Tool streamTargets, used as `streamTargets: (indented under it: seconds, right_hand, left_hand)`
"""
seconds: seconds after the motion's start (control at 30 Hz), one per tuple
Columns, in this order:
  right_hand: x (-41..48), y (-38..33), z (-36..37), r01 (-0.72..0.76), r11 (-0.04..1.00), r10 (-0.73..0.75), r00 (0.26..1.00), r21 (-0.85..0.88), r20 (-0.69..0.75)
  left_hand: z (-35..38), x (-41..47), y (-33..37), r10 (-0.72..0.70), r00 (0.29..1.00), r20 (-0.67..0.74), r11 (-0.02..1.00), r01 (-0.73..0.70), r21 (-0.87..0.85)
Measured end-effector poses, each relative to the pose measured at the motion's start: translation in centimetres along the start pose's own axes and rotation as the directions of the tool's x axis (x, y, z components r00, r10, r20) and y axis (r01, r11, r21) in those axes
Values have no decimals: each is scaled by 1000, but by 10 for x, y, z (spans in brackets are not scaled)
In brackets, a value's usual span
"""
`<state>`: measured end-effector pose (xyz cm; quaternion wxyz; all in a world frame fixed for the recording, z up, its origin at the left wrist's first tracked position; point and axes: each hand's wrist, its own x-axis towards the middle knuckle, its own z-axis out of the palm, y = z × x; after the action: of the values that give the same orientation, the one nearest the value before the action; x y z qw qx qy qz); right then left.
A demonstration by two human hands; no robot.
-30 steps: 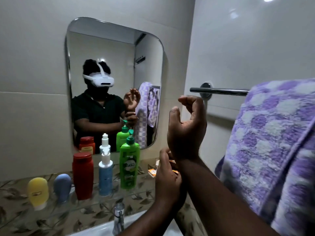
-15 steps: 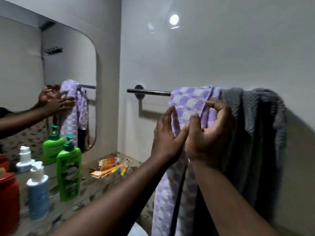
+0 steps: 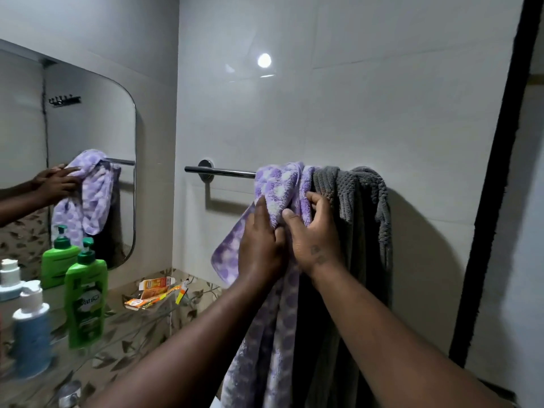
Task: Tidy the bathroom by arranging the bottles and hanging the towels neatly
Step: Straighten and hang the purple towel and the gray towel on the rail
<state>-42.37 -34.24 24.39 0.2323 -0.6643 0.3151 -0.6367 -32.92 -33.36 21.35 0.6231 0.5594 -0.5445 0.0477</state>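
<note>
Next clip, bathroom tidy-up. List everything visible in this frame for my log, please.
towel rail: 1, chrome, on wall
purple towel: 1, purple and white, draped over towel rail
grey towel: 1, grey, bunched on towel rail, right of purple towel
mirror: 1, chrome-edged, left wall
green pump bottle: 1, green, on shelf below mirror
blue bottle: 1, blue, white cap, left of green pump bottle
carton: 1, orange, lying on shelf
tap: 1, chrome, bottom left
left hand: 1, gripping purple towel
right hand: 1, gripping purple towel
</note>
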Motion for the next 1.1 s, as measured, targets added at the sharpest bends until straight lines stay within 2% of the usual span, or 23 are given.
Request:
streamTargets:
  seconds: [0.13, 0.27, 0.33, 0.43, 0.57, 0.63, 0.7, 0.77, 0.83, 0.9, 0.97, 1.0, 1.1]
  right_hand:
    - [-4, 1, -10, -63, 995, 62, 998, 71, 16]
    - [-15, 8, -24, -13, 1000, 12, 999, 26, 30]
    - [-22, 10, -31, -1, 999, 0, 999, 38, 38]
    - [-33, 12, -45, 33, 999, -33, 999, -28, 20]
    - [-52, 23, -66, 137, 968, -122, 989, -210, 85]
    - [-59, 28, -77, 126, 972, -110, 990, -196, 90]
    - [-61, 26, -89, 82, 989, -79, 996, -122, 29]
    - [-62, 21, -102, 38, 999, -37, 998, -24, 42]
    - [-67, 15, -113, 24, 997, -36, 986, 72, 161]
    - [-73, 7, -121, 48, 992, -81, 952, 115, 294]
    - [-76, -1, -129, 97, 989, -132, 924, 113, 359]
    - [-77, -5, -133, 117, 988, -146, 915, 99, 375]
    - [-81, -15, -147, 161, 987, -150, 897, 7, 415]
  left_hand:
    - [11, -41, 14, -23, 1000, -12, 998, 22, -56]
    - [14, -72, 22, -58, 998, -25, 996, 56, -76]
    - [13, -92, 30, -32, 999, -28, 997, 30, -73]
    - [19, -138, 33, 32, 996, 87, 991, -20, -130]
    - [17, -187, 18, 42, 963, 265, 999, -36, -25]
    - [8, -192, 15, 147, 948, 284, 989, -136, -56]
    - [-7, -184, 17, 294, 923, 250, 956, -287, -67]
    - [-18, -165, 13, 364, 913, 182, 930, -368, -12]
    - [-27, -136, 11, 357, 930, 83, 931, -361, 49]
    - [-34, -107, 15, 442, 897, 19, 889, -441, 127]
    - [-37, -91, 19, 557, 830, 31, 819, -555, 142]
    - [-38, -88, 20, 569, 821, 41, 813, -569, 125]
    - [-42, -84, 30, 522, 852, -41, 853, -520, 54]
